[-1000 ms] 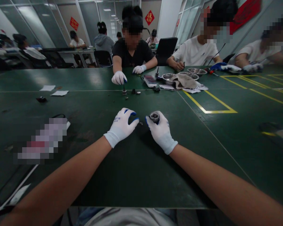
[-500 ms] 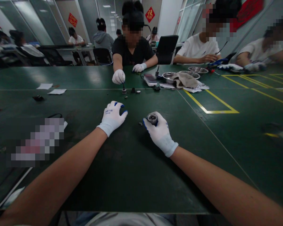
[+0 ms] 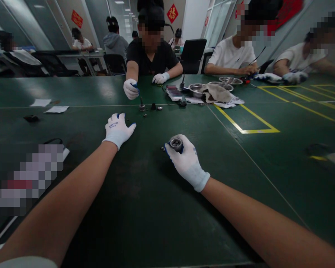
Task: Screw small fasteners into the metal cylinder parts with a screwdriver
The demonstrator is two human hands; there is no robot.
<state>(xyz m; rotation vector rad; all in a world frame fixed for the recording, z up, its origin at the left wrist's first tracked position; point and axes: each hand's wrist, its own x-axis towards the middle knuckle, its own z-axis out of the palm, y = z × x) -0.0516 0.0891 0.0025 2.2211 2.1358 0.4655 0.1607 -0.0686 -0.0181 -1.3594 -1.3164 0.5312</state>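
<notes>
My right hand (image 3: 186,158), in a white glove with a blue palm, grips a round metal cup-shaped part (image 3: 176,144) whose open top faces up. Dark bits show inside the part, too small to name. Just left of those fingers lie some tiny metal pieces (image 3: 162,149) on the green table (image 3: 145,208). My left hand (image 3: 117,130), gloved the same way, rests farther left over the table with its thumb and fingers apart. Nothing shows in it, though its palm side is hidden. Beyond it stands a small dark part with a thin upright shaft (image 3: 142,105).
Opposite, a co-worker's gloved hand (image 3: 131,89) hovers near the upright part. Small metal parts (image 3: 159,108) lie by it. Steel bowls (image 3: 197,89) and a grey cloth (image 3: 218,93) sit at the back right. Yellow tape (image 3: 261,131) marks the right side. Papers (image 3: 56,109) lie at left.
My left hand has moved left and a little away from me, fingers still spread. My right hand keeps the metal part nearly in place. The co-worker's hand has let go of the upright part.
</notes>
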